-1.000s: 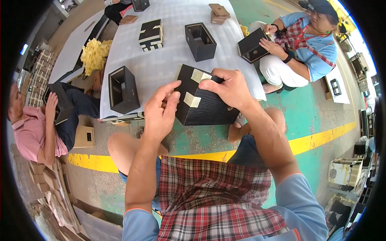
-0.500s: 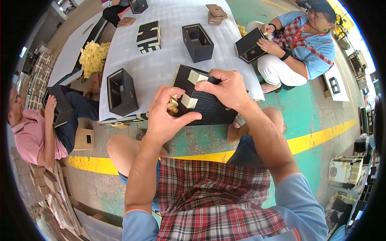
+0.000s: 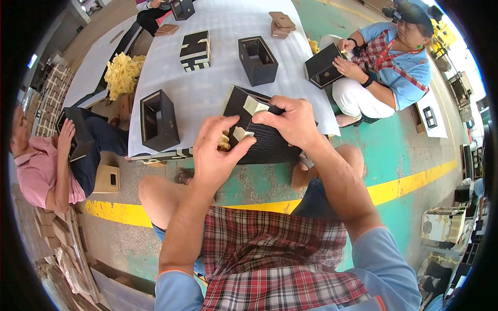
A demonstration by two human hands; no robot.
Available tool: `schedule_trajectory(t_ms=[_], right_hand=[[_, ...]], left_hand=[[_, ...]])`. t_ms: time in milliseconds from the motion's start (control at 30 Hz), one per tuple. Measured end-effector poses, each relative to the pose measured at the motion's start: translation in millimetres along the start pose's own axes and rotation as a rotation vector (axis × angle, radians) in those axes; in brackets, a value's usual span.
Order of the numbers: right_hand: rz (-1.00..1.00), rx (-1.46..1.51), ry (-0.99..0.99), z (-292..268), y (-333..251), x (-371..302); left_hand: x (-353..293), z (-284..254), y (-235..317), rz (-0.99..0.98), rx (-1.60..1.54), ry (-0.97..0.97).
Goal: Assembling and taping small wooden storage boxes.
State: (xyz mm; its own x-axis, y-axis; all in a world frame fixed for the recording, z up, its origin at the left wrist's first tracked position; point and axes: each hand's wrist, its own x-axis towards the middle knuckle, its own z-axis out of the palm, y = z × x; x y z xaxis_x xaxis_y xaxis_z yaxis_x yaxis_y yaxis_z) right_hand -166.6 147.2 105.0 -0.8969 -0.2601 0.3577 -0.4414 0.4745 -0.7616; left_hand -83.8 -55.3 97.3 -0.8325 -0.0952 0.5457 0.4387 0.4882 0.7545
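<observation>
At the near edge of the white-covered table (image 3: 220, 70), a black wood-grained box (image 3: 272, 145) is held tilted above the person's knees. The right hand (image 3: 294, 122) grips its far right side, thumb pressed down beside the upper strip of pale tape (image 3: 253, 105). The left hand (image 3: 211, 150) curls around a yellowish wad (image 3: 224, 143); its thumb and forefinger meet the lower strip of pale tape (image 3: 241, 133), though I cannot tell whether they pinch it. On the table, one open black box (image 3: 170, 127) stands left, another (image 3: 263, 71) farther off, with a taped black box (image 3: 193, 46) left of that one. Brown panels (image 3: 281, 23) are stacked at the far right. A seated co-worker (image 3: 402, 78) on the right holds another black box (image 3: 321, 69).
</observation>
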Motion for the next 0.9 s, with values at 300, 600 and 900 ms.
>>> schedule_trajectory(t_ms=[300, 600, 900], right_hand=[[0.075, 0.033, -0.044, -4.6, 4.2, 2.5], [0.082, 0.09, -0.073, -2.0, 3.0, 1.9], [0.147, 0.122, -0.012, -1.1, 4.8, 6.8]], left_hand=[[4.4, -15.9, -4.0, -0.045, -0.022, -0.136], [2.5, -9.2, -0.9, -0.133, -0.047, -0.076], [-2.5, -22.0, -5.8, -0.177, -0.402, -0.125]])
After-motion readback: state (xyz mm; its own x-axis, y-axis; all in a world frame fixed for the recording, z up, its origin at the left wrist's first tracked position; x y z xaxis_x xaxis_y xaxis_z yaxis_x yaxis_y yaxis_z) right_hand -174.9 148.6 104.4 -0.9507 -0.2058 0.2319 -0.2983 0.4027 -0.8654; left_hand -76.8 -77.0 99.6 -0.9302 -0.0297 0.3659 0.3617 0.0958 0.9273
